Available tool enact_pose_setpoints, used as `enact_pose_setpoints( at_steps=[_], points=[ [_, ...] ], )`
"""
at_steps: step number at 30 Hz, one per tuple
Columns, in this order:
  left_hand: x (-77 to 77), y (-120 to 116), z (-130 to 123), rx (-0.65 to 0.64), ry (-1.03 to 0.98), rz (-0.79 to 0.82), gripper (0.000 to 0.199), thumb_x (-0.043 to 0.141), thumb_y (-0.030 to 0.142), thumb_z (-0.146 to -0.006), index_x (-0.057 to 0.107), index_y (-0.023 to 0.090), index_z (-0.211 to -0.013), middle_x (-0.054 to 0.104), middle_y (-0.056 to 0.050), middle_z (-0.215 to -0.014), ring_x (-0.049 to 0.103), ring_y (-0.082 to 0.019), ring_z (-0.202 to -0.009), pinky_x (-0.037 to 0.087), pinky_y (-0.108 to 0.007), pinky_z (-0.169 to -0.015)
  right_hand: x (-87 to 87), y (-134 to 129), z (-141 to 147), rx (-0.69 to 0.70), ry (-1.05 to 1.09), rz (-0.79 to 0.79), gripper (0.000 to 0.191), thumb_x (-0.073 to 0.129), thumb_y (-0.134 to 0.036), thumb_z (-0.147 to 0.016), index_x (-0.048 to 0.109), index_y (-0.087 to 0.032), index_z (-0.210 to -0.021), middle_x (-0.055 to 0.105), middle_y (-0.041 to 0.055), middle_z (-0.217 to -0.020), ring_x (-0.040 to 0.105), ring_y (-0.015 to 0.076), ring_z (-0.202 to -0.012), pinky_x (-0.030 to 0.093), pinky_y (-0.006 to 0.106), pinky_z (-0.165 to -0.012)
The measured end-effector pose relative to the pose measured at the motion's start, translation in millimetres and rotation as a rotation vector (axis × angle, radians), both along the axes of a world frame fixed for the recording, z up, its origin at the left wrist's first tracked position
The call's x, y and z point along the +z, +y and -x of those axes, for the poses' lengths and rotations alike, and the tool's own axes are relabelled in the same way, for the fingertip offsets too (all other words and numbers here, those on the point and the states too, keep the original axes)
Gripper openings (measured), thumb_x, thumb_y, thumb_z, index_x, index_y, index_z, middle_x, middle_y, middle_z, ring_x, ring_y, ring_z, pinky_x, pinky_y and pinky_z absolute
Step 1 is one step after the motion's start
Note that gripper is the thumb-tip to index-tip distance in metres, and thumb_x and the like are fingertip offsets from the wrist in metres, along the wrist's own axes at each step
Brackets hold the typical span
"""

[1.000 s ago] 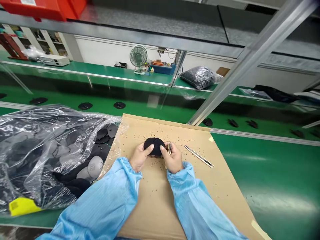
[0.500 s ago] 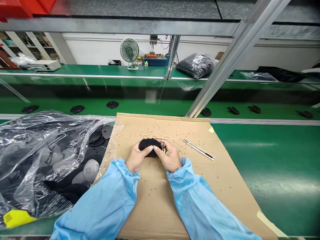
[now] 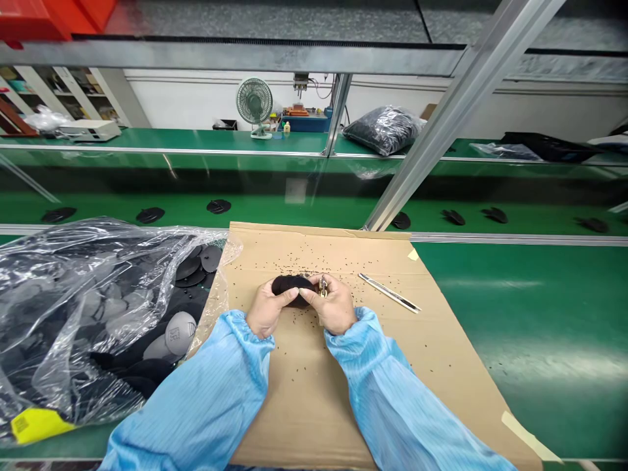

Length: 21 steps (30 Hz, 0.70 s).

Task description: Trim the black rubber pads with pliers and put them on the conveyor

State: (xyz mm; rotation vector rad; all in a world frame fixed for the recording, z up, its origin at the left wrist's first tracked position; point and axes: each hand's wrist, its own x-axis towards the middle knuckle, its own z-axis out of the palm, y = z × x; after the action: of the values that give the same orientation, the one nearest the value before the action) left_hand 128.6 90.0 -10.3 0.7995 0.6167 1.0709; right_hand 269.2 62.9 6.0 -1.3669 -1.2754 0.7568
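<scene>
Held over the cardboard is a soft-looking black oval pad. My left hand is closed on the pad's left side, thumb along the near edge. Closed at its right side, my right hand pinches the near edge between thumb and fingers, the two thumb tips close together. A small shiny metal tool sits within the right hand; its kind is too small to tell. The cardboard sheet beneath is strewn with tiny black bits, densest just beyond the pad.
A white-and-black pen-like cutter lies right of my hands. On the left, a clear plastic bag holds many black and grey oval pieces. Black pads are spaced along the green belt behind. A metal post slants up at right.
The metal tool in my right hand has turned slightly and shows more clearly. The pad has tilted a little in my fingers; both hands keep their hold.
</scene>
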Motion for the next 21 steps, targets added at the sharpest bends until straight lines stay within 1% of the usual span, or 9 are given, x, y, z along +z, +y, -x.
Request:
enact_pose_setpoints(
  at_steps=[3,5,6,8,10,12,15,18,21],
  points=[
    [1.2,0,0,0.009,-0.017,0.024,0.033,0.082,0.025,-0.062,0.068,0.012,-0.088,0.068,-0.008,-0.09,0.062,-0.02,-0.087,0.046,-0.037,-0.088,-0.9,1,1,-0.015,-0.033,-0.001,0.021,0.07,-0.035,-0.069,0.062,-0.017,-0.077,0.061,0.0007,-0.066,0.052,0.0138,-0.059,0.045,0.027,-0.058],
    [2.6,1,0,0.016,-0.052,0.076,0.037,0.082,0.026,-0.062,0.066,0.013,-0.092,0.067,-0.008,-0.094,0.061,-0.02,-0.089,0.047,-0.035,-0.086,-1.1,0,1,0.02,-0.028,-0.012,0.024,0.069,-0.038,-0.072,0.064,-0.016,-0.082,0.064,0.0021,-0.07,0.055,0.0146,-0.062,0.048,0.027,-0.059],
    [3.3,1,1,0.018,-0.064,0.12,0.039,0.082,0.027,-0.062,0.065,0.014,-0.095,0.066,-0.007,-0.096,0.061,-0.019,-0.088,0.048,-0.033,-0.082,-1.1,-1,1,0.057,-0.01,-0.025,0.026,0.067,-0.039,-0.075,0.064,-0.016,-0.088,0.066,0.0033,-0.075,0.058,0.0155,-0.065,0.05,0.028,-0.062],
    [4.4,4,3,0.012,-0.066,0.219,0.041,0.08,0.028,-0.064,0.062,0.016,-0.099,0.064,-0.005,-0.095,0.059,-0.014,-0.08,0.048,-0.026,-0.068,-1.3,-4,2,0.132,0.032,-0.069,0.03,0.062,-0.039,-0.08,0.063,-0.017,-0.101,0.068,0.0056,-0.088,0.062,0.0173,-0.075,0.052,0.031,-0.071],
    [4.8,7,6,-0.006,-0.065,0.286,0.039,0.079,0.028,-0.066,0.062,0.016,-0.098,0.062,-0.003,-0.087,0.055,-0.01,-0.068,0.042,-0.019,-0.054,-1.6,-7,3,0.169,0.021,-0.123,0.028,0.061,-0.035,-0.082,0.062,-0.018,-0.105,0.068,0.0063,-0.096,0.064,0.0184,-0.083,0.053,0.033,-0.077],
    [4.7,8,7,-0.036,-0.087,0.315,0.036,0.079,0.027,-0.066,0.062,0.015,-0.095,0.059,-0.001,-0.079,0.05,-0.007,-0.06,0.037,-0.017,-0.047,-1.7,-9,4,0.165,-0.058,-0.193,0.021,0.061,-0.029,-0.082,0.064,-0.02,-0.1,0.067,0.0062,-0.097,0.064,0.0189,-0.086,0.052,0.034,-0.08],
    [4.2,8,8,-0.111,-0.098,0.339,0.037,0.079,0.029,-0.066,0.061,0.016,-0.096,0.056,0.001,-0.074,0.047,-0.006,-0.054,0.036,-0.017,-0.044,-0.6,-11,6,0.143,-0.197,-0.305,0.012,0.059,-0.022,-0.083,0.063,-0.02,-0.093,0.067,0.0063,-0.097,0.063,0.0191,-0.09,0.051,0.035,-0.083],
    [4.3,6,7,-0.166,-0.077,0.339,0.04,0.079,0.033,-0.067,0.06,0.018,-0.099,0.055,0.002,-0.073,0.048,-0.005,-0.051,0.036,-0.017,-0.043,1.4,-12,8,0.133,-0.26,-0.364,0.01,0.056,-0.02,-0.084,0.063,-0.02,-0.092,0.067,0.0065,-0.095,0.063,0.019,-0.091,0.051,0.035,-0.084],
    [5.3,4,7,-0.186,-0.071,0.322,0.039,0.078,0.035,-0.068,0.06,0.018,-0.098,0.055,0.002,-0.071,0.048,-0.005,-0.051,0.036,-0.016,-0.043,2.5,-12,8,0.146,-0.292,-0.393,0.01,0.054,-0.02,-0.086,0.062,-0.02,-0.092,0.067,0.0069,-0.096,0.062,0.0191,-0.092,0.05,0.036,-0.085]
  ],
)
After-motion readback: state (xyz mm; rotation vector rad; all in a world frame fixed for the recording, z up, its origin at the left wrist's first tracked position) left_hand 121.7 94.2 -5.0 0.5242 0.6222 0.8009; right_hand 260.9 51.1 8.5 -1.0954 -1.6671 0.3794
